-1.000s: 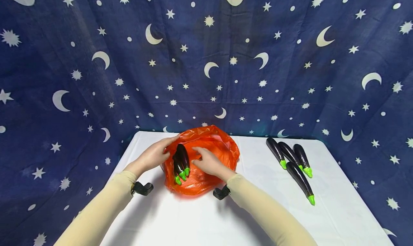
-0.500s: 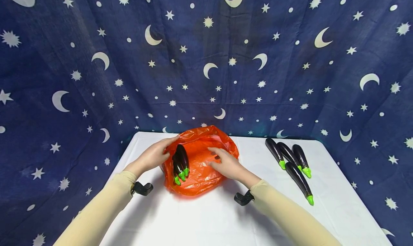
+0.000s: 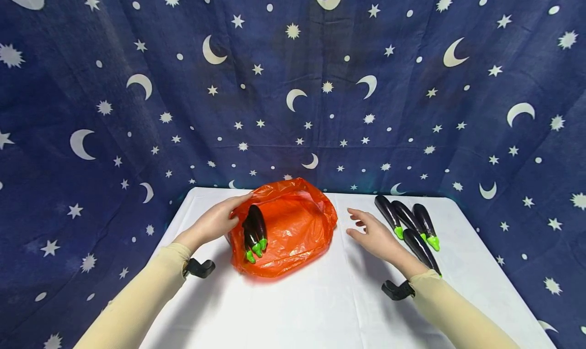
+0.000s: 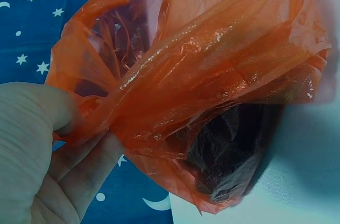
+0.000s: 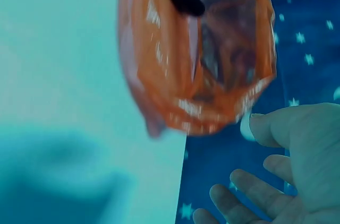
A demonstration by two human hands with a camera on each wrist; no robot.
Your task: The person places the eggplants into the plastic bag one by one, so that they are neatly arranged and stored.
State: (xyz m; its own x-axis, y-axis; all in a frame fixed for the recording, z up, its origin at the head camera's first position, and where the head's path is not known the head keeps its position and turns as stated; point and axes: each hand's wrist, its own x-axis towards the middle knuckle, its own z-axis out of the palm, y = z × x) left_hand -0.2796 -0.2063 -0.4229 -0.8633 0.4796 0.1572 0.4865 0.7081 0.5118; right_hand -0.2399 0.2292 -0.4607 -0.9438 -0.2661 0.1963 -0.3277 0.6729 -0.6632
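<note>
An orange-red plastic bag stands with its mouth spread wide in the head view. My left hand pinches its left rim; in the left wrist view the thumb and fingers grip a gathered fold of the film. Inside the bag's left side lie three eggplants, dark purple with green stems. My right hand is off the bag to the right, holding nothing, its fingers spread and slightly bent. Just beyond it lie several more eggplants on the table. My right forearm partly covers the nearest one.
A white cloth covers the table. Behind and along both sides hangs a dark blue curtain with moons and stars. Each wrist bears a black strap mount, such as the left mount.
My right hand has moved from inside the bag's mouth out to the right, toward the loose eggplants. My left hand keeps its hold on the rim; the eggplants in the bag stay put.
</note>
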